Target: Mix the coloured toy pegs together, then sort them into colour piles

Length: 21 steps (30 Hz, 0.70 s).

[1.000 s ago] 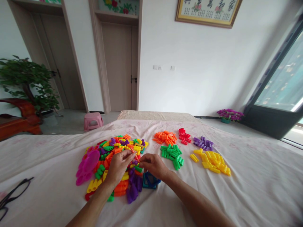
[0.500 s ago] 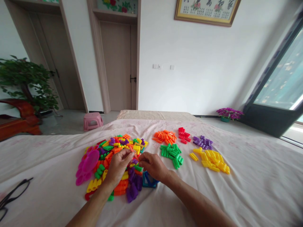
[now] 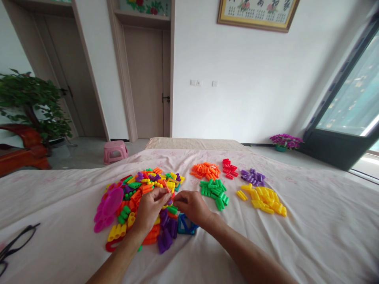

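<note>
My left hand (image 3: 153,207) pinches a thin orange-red plastic piece (image 3: 167,186) over the right part of a mixed pile of coloured plastic pieces (image 3: 136,196). My right hand (image 3: 191,206) is closed beside it, fingertips at the lower end of the same piece; its exact hold is partly hidden. Right of my hands lie sorted heaps: orange pieces (image 3: 205,170), red pieces (image 3: 229,169), green pieces (image 3: 215,192), purple pieces (image 3: 253,177) and yellow pieces (image 3: 268,200). Blue frame-shaped pieces (image 3: 186,225) lie just below my right hand.
A magenta flower-shaped piece (image 3: 109,207) rests at the pile's left edge. Black glasses (image 3: 17,244) lie at the far left of the cloth-covered surface (image 3: 68,209). Beyond it stand a pink stool (image 3: 115,152) and a pot of magenta flowers (image 3: 286,142).
My left hand has shifted slightly down and right, closer to my right hand. The orange-red piece between them now stands more upright. The heaps look the same.
</note>
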### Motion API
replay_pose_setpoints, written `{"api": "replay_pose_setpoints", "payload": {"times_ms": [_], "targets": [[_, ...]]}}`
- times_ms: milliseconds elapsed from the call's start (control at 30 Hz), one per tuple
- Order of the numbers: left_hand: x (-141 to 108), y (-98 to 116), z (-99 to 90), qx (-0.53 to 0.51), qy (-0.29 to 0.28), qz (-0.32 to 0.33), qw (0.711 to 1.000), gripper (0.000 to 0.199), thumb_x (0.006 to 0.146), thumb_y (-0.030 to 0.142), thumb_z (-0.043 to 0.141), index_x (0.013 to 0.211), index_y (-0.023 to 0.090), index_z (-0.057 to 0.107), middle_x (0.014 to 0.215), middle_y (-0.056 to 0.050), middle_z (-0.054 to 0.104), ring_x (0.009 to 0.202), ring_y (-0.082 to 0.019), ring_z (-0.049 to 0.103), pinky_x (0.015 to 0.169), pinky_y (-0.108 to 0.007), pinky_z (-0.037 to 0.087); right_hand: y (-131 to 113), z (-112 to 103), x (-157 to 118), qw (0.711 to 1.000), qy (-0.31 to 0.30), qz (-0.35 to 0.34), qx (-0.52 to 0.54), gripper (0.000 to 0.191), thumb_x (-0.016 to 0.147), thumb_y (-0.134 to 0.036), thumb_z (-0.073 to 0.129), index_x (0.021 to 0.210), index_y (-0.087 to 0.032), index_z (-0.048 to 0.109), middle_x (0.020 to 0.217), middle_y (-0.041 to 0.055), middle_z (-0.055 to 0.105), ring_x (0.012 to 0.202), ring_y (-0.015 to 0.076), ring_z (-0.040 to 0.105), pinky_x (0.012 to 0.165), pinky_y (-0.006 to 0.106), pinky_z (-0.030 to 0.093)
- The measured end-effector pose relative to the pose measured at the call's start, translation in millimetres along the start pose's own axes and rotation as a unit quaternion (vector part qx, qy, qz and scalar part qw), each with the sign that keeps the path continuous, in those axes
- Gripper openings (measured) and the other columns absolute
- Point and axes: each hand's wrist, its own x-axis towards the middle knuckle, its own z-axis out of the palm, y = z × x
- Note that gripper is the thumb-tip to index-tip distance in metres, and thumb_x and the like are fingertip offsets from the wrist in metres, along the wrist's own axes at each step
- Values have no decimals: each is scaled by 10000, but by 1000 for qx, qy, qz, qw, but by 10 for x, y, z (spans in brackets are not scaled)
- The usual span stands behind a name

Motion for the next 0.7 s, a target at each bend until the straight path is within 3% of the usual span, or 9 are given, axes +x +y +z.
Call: {"api": "replay_pose_setpoints", "payload": {"times_ms": [400, 700], "targets": [[-8, 86, -30, -17, -11, -17, 1000, 422, 649, 499, 768, 892, 157, 716, 834, -66, 735, 756, -211, 687, 685, -274, 562, -26, -19, 39, 983, -29, 86, 161, 138, 728, -260, 653, 784, -157, 726, 595, -18, 633, 519, 97, 562, 499, 191, 448], [-29, 112, 15, -67, 12, -36, 997, 438, 601, 475, 815, 857, 136, 706, 782, -55, 717, 696, -183, 668, 647, -249, 554, -9, -43, 67, 974, -23, 93, 208, 165, 715, -298, 680, 784, -148, 696, 621, -22, 624, 512, 92, 556, 488, 209, 477]]}}
